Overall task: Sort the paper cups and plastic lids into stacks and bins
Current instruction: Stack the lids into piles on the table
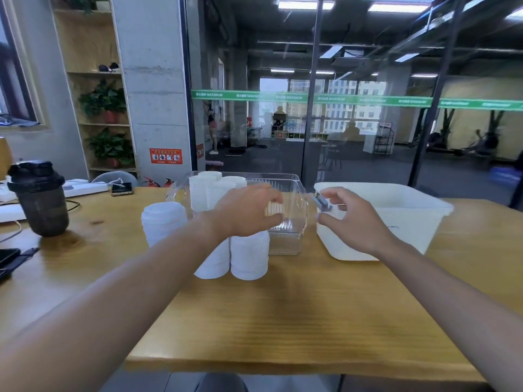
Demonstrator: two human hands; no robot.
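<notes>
Now both hands, the left hand (249, 210) and right hand (353, 219), reach with loose, empty fingers toward the clear bin (288, 236), so each should grip one side evenly.

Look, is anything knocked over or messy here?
Nothing looks spilled or toppled. The white stacks on the table stand upright, as do those in the clear bin. The white bin sits level.

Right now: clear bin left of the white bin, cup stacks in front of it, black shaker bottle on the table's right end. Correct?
Not quite. The black shaker bottle stands at the table's left end, as the head view shows. The clear bin is left of the white bin, with cup stacks in front.
</notes>
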